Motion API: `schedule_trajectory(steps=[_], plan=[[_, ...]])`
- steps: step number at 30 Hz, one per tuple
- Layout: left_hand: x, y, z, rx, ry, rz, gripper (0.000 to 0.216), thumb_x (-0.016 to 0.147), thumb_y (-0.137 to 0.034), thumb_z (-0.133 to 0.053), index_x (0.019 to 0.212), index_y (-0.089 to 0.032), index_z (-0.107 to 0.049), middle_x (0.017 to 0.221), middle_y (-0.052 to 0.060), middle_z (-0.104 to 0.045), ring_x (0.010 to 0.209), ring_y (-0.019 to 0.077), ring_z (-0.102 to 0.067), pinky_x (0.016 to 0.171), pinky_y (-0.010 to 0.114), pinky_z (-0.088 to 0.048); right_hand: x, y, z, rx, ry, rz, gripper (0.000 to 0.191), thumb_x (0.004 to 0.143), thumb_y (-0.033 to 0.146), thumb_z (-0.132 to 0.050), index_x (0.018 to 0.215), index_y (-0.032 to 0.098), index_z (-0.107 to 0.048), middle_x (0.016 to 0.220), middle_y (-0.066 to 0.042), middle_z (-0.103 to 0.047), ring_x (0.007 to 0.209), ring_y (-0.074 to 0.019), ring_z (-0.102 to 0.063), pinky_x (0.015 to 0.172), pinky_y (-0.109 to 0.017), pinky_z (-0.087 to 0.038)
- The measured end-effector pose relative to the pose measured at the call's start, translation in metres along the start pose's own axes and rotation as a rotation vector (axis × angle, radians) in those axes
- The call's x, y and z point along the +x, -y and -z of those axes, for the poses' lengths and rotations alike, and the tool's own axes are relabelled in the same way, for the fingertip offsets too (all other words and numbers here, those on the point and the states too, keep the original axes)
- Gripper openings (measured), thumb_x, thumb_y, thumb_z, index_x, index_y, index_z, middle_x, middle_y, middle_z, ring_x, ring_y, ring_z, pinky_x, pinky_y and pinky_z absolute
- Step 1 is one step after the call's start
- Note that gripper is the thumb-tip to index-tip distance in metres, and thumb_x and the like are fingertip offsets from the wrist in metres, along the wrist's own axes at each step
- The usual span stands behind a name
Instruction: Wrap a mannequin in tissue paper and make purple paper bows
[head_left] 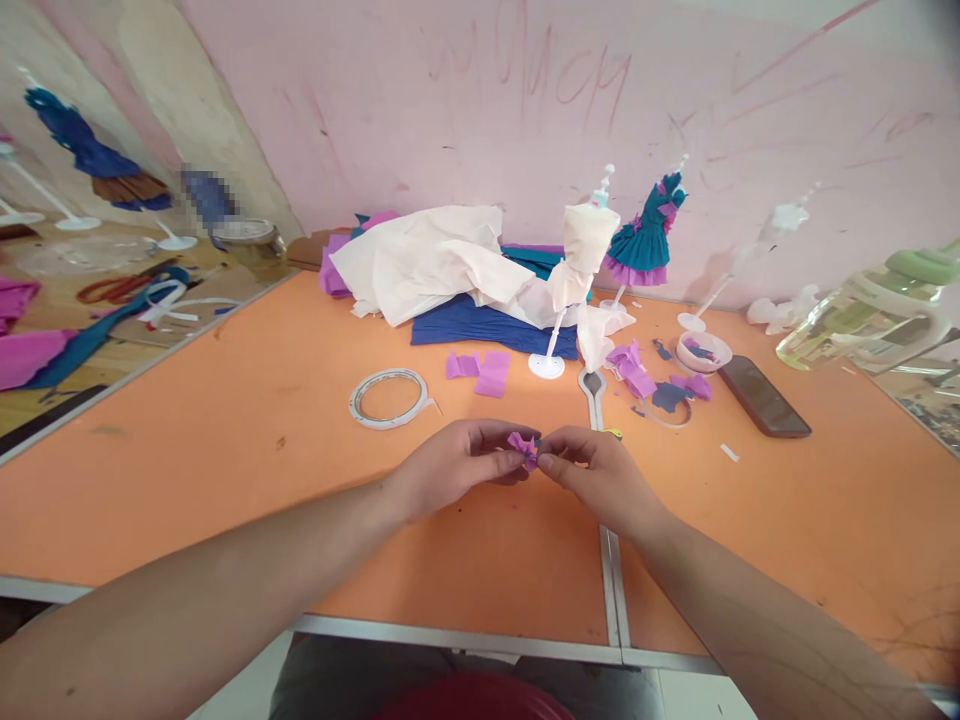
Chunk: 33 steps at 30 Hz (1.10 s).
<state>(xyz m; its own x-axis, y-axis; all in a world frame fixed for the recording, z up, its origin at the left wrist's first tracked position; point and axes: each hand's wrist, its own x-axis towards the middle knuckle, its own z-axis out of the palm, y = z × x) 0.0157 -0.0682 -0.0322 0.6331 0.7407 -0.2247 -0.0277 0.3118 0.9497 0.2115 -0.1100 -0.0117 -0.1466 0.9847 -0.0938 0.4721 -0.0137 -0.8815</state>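
My left hand (457,465) and my right hand (596,475) meet over the orange table (225,450), both pinched on a small purple crepe-paper flower (523,446) held between the fingertips. A little beyond my hands lie purple paper squares (480,370) and a roll of clear tape (388,397). A white mannequin stand wrapped in cream paper (577,265) rises behind them, and further back a small teal and purple paper dress on a stand (646,240).
Cream, blue and teal crepe sheets (442,270) are heaped at the wall. Purple scraps (634,368), a small white dish (703,351) and a black phone (763,397) lie to the right, with a clear bottle (862,315) at the far right. A mirror on the left reflects other dresses.
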Motion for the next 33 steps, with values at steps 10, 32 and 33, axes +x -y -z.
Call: schedule_trajectory(steps=[10, 32, 33], plan=[[-0.006, -0.012, 0.0, -0.304, 0.125, 0.178, 0.04, 0.068, -0.016, -0.076, 0.106, -0.021, -0.066, 0.121, 0.008, -0.061, 0.11, 0.0272, -0.06, 0.091, 0.043, -0.051, 0.003, -0.005, 0.002, 0.201, 0.003, -0.094, 0.023, 0.079, 0.041, -0.061, 0.084, 0.019, -0.066, 0.073, 0.001, -0.06, 0.055, -0.0085, -0.045, 0.051, -0.023, -0.037], [-0.006, -0.016, -0.005, 0.286, -0.063, 0.139, 0.037, 0.072, -0.049, -0.07, 0.09, -0.017, -0.066, 0.08, 0.005, -0.071, 0.082, 0.0228, -0.068, 0.068, 0.031, -0.053, 0.004, -0.007, -0.002, 0.061, 0.038, -0.077, 0.022, 0.081, 0.04, -0.06, 0.086, 0.02, -0.068, 0.071, 0.0, -0.062, 0.055, -0.0087, -0.049, 0.051, -0.022, -0.04], [-0.006, -0.016, -0.004, 0.288, -0.038, 0.141, 0.037, 0.072, -0.05, -0.069, 0.09, -0.017, -0.065, 0.079, 0.005, -0.07, 0.082, 0.0225, -0.068, 0.069, 0.032, -0.053, 0.005, -0.008, 0.0, 0.033, 0.046, -0.06, 0.021, 0.082, 0.038, -0.059, 0.086, 0.02, -0.068, 0.071, 0.001, -0.062, 0.055, -0.009, -0.05, 0.052, -0.022, -0.04]])
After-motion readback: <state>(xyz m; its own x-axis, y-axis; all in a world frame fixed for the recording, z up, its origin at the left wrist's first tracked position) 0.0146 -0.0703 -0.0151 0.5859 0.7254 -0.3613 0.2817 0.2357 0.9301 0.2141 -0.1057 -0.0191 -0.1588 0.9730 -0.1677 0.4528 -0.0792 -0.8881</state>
